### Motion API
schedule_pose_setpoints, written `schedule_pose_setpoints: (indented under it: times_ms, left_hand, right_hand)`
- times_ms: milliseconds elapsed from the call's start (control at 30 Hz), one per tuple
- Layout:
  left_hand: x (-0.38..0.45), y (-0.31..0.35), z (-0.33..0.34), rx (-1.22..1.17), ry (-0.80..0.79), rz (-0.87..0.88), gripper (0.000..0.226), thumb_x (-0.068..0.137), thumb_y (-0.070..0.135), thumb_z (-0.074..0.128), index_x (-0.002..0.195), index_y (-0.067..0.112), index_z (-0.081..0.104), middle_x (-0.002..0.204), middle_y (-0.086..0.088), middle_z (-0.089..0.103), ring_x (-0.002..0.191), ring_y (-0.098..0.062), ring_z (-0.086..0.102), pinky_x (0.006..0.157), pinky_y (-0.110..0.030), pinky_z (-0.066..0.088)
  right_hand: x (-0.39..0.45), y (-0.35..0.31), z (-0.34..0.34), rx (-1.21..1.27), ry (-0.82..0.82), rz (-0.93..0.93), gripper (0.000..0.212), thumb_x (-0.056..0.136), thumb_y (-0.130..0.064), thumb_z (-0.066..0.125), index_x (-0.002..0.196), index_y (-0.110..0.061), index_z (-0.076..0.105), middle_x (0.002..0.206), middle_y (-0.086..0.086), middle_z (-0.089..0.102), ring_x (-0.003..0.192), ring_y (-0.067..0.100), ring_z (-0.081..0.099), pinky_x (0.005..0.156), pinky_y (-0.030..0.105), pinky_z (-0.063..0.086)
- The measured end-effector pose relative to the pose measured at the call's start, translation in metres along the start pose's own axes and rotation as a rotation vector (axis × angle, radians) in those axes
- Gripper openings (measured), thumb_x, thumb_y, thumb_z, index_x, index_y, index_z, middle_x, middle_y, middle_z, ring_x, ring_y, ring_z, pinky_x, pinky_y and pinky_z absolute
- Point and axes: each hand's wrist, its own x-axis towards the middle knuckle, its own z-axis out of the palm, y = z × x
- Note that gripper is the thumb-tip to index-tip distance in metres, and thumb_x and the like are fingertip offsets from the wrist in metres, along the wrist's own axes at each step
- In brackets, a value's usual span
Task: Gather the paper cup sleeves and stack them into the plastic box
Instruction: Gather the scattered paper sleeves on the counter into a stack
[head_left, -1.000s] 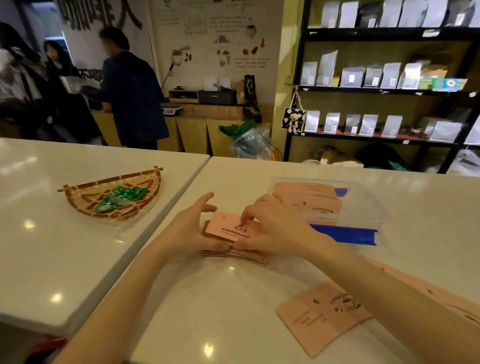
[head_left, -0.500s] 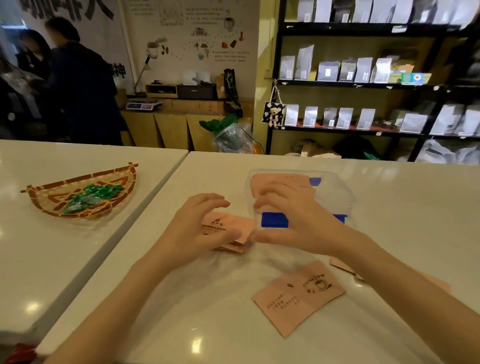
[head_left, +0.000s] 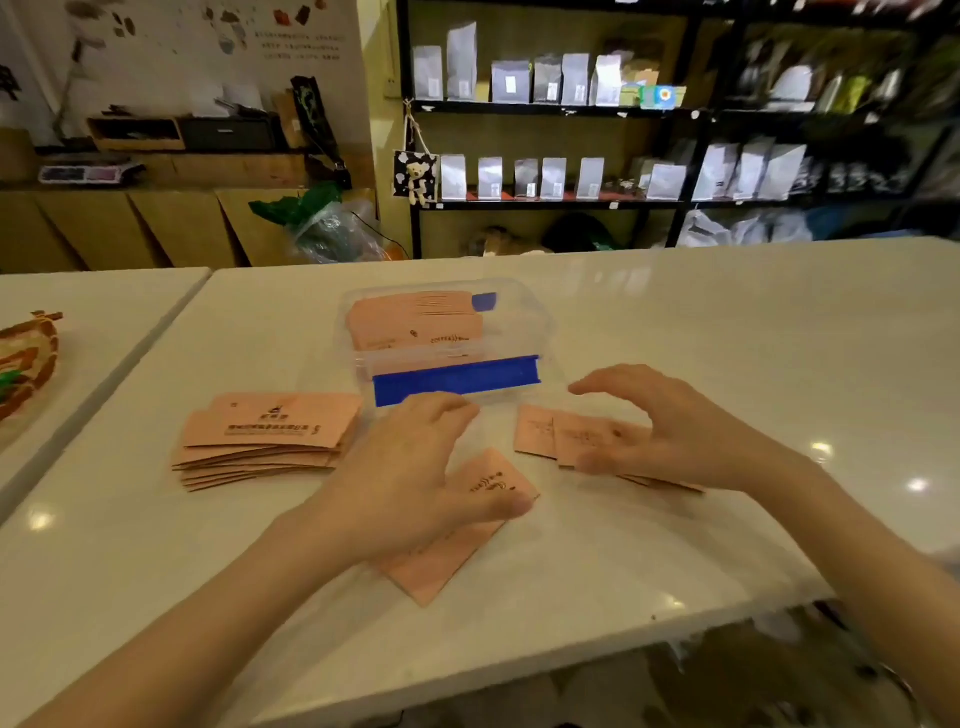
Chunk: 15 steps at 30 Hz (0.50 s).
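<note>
Pink paper cup sleeves sit in four spots on the white counter (head_left: 675, 322). Clear plastic box (head_left: 524, 317) w/ blue clip strip along its near edge is centre, just past both hands; a stack of sleeves in box (head_left: 415, 319) lies flat inside, towards its left side. Loose pile of sleeves (head_left: 270, 436) lies left of the box, fanned a bit, printed side up, not touched by either hand. Single sleeve (head_left: 447, 551) lies at an angle near the counter's front edge, under the left hand (head_left: 410, 483). That hand is palm down, fingers loosely curled, thumb tip resting on or just above the sleeve's right edge; contact prob. but blur makes it hard to say, and it isn't pinching anything that I can see. Right hand (head_left: 670, 436) hovers over a few overlapping sleeves (head_left: 561, 436) just right of the box's near corner, fingers spread and arched, thumb low near the sleeves' front edge; nothing gripped as far as visible. Woven basket (head_left: 26, 358) w/ green bits sits on the separate counter at far left, well apart. Shelves w/ silver pouches (head_left: 550, 78) behind.
</note>
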Motion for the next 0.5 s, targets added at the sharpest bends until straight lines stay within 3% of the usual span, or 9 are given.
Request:
schedule_pose_setpoints:
  times_ms: [100, 167, 300, 500]
  left_hand:
    - [0.000, 0.000, 0.009, 0.112, -0.026, -0.064, 0.096, 0.060, 0.076, 0.047, 0.139, 0.027, 0.022, 0.153, 0.009, 0.013, 0.138, -0.014, 0.014, 0.112, -0.039, 0.020]
    - [0.000, 0.000, 0.012, 0.139, -0.015, -0.088, 0.093, 0.058, 0.076, 0.049, 0.134, 0.025, 0.032, 0.152, 0.007, 0.014, 0.139, -0.016, 0.013, 0.112, -0.038, 0.020]
    - [-0.001, 0.000, 0.014, 0.172, 0.014, -0.076, 0.085, 0.056, 0.076, 0.052, 0.122, 0.023, 0.050, 0.149, 0.006, 0.023, 0.136, -0.015, 0.018, 0.109, -0.035, 0.023]
    - [-0.003, -0.004, 0.018, 0.154, 0.031, -0.027, 0.079, 0.060, 0.072, 0.054, 0.122, 0.022, 0.052, 0.144, 0.009, 0.030, 0.133, -0.011, 0.018, 0.107, -0.032, 0.022]
  right_hand:
    - [-0.009, 0.021, 0.005, -0.080, -0.035, 0.050, 0.077, 0.067, -0.060, 0.064, 0.132, -0.031, 0.036, 0.142, -0.009, 0.034, 0.130, 0.009, 0.025, 0.108, 0.029, 0.025]
    - [-0.011, 0.030, 0.008, -0.118, -0.045, 0.069, 0.082, 0.067, -0.060, 0.063, 0.135, -0.025, 0.033, 0.144, -0.006, 0.032, 0.132, 0.011, 0.022, 0.106, 0.026, 0.021]
    - [-0.013, 0.038, 0.010, -0.101, -0.032, 0.091, 0.078, 0.071, -0.056, 0.063, 0.135, -0.020, 0.036, 0.144, -0.004, 0.033, 0.131, 0.010, 0.022, 0.102, 0.023, 0.020]
    - [-0.013, 0.037, 0.010, -0.086, 0.005, 0.068, 0.070, 0.071, -0.056, 0.062, 0.130, -0.023, 0.044, 0.137, -0.004, 0.041, 0.125, 0.010, 0.029, 0.098, 0.022, 0.025]
